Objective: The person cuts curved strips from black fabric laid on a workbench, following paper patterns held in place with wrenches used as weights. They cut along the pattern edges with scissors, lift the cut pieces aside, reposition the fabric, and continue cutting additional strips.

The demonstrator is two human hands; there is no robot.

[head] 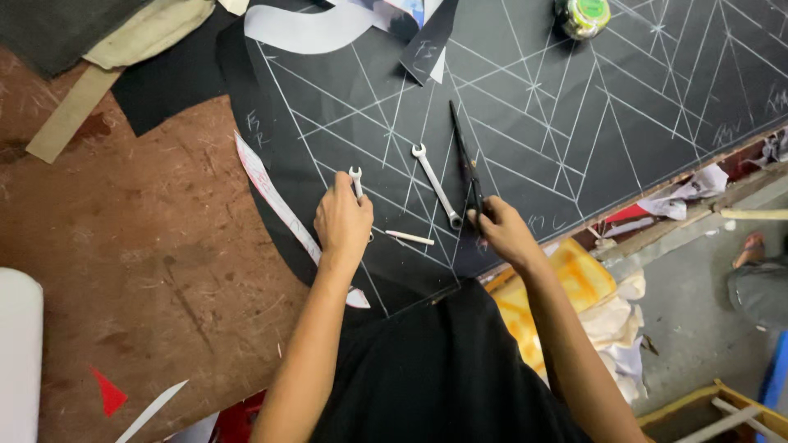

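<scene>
Nearest, the person's black-clothed lap fills the bottom of the view, and both bare forearms reach up from it onto the black sheet of fabric marked with white chalk lines [525, 139], which lies over the worn reddish-brown wooden table [148, 262]; the left hand [343, 221] is closed around a small silver open-ended spanner [356, 180], whose head sticks up above the knuckles and rests on the fabric; the right hand [502, 231] grips the handles of a pair of long black scissors [465, 156], whose blades lie flat on the fabric and point away from the person (whether the blades are parted cannot be told). Between the two hands lies a short white stick of chalk [410, 238], and just beyond it a longer silver combination spanner [437, 187] lies loose, slanting toward the scissors. Left of the left hand, a narrow white paper strip with red marks [271, 193] runs along the curved edge of the fabric. Farther off, a pale curved paper pattern piece [312, 29] overlaps the fabric's far edge; a green-topped round jar [582, 15] stands on the fabric at the far right.
</scene>
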